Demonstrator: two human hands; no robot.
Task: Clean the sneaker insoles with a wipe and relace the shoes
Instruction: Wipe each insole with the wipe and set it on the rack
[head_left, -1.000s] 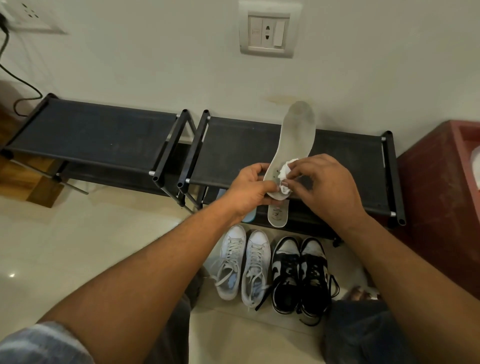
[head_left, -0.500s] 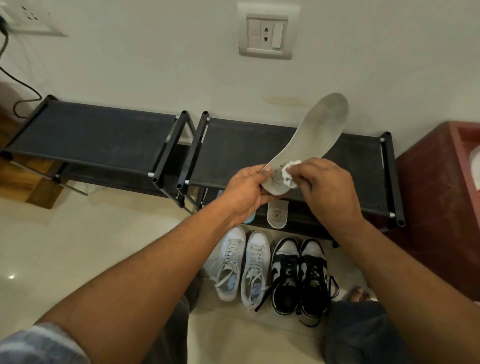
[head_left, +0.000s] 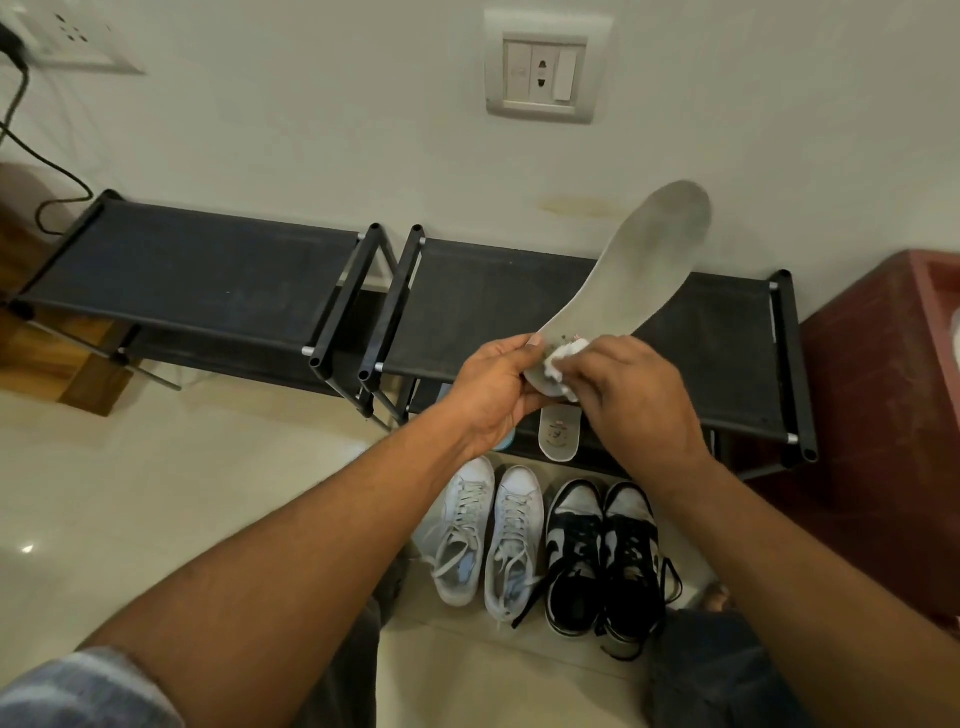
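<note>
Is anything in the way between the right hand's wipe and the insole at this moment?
Nothing visible. The right hand pinches the wipe directly against the heel end of the insole, which the left hand grips just beside it. The rest of the insole is uncovered.

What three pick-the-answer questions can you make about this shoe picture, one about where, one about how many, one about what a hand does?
1. Where is the wipe? A. in a pocket B. against the heel end of the held insole C. on a chair
2. How many sneakers stand on the floor? A. two B. four C. six
3. What does the left hand do? A. grips the insole B. hangs open C. ties a lace
Answers: B, the right hand pinches it there; B, a white pair beside a black-and-white pair; A, its fingers curl round the heel end.
</note>
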